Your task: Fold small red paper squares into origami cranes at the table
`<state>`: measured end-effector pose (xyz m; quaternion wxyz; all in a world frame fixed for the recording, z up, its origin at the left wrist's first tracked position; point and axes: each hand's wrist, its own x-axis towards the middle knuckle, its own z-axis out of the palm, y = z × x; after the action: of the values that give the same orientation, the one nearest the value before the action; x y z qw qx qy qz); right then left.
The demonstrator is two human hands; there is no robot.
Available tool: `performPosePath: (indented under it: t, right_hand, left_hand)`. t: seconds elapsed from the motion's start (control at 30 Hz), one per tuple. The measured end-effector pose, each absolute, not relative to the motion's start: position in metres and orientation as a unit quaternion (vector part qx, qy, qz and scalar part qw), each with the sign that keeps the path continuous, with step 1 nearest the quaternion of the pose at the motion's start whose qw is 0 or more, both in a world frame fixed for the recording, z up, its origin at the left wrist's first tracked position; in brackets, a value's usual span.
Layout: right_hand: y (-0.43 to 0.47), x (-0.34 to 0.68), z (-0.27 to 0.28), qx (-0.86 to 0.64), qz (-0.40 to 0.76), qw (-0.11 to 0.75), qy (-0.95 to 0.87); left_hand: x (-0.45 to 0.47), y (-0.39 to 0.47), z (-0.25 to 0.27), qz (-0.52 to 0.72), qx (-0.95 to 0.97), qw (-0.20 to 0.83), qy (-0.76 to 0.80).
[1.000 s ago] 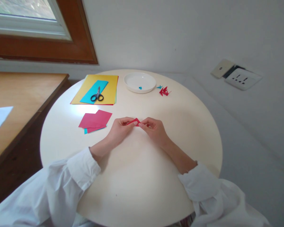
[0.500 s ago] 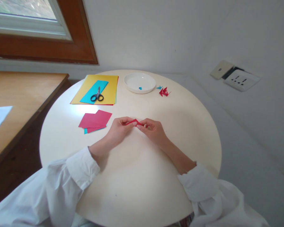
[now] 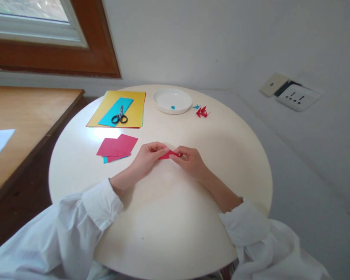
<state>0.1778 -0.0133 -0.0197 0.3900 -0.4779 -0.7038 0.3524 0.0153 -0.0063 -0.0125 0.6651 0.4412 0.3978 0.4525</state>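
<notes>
A small folded piece of red paper (image 3: 165, 156) is held between my two hands over the middle of the round white table (image 3: 163, 217). My left hand (image 3: 148, 157) pinches its left side between thumb and fingers. On the right side, my right hand (image 3: 189, 161) grips the paper near its right corner. Parts of the paper are hidden by the fingers. Left of my left hand lie several loose pink-red paper squares (image 3: 113, 147), with a blue paper (image 3: 105, 160) peeking out beneath them.
Black-handled scissors (image 3: 121, 116) rest on a blue paper strip (image 3: 107, 115) over yellow sheets (image 3: 97, 116). A white plate (image 3: 172, 112) holds a blue scrap (image 3: 172, 107). Beside it are red folded paper pieces (image 3: 203, 112) and a small blue one (image 3: 196, 106). A wooden desk (image 3: 32, 105) stands left.
The red paper has turned in my fingers; its peak pointed up between my thumbs before, and now a flat face shows below my left thumb. Both hands stay in nearly the same place.
</notes>
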Motion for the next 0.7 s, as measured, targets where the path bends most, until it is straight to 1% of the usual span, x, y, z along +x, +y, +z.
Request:
performPosePath:
  t: [0.33, 0.47, 0.6, 0.7]
  right_hand:
    - [-0.0116, 0.1746, -0.0206, -0.484, 0.375, 0.391, -0.687]
    - [-0.0103, 0.1733, -0.0194, -0.492, 0.373, 0.405, -0.674]
    - [-0.0083, 0.1756, -0.0192, -0.503, 0.381, 0.438, -0.640]
    - [-0.0074, 0.1774, -0.0194, -0.512, 0.395, 0.438, -0.625]
  left_hand:
    - [0.0195, -0.0067, -0.0130, 0.466, 0.441, 0.657, 0.397]
    - [0.0202, -0.0033, -0.0183, 0.470, 0.473, 0.620, 0.415]
    - [0.0180, -0.0020, -0.0203, 0.442, 0.543, 0.557, 0.447]
    - [0.0161, -0.0035, -0.0174, 0.424, 0.576, 0.524, 0.462]
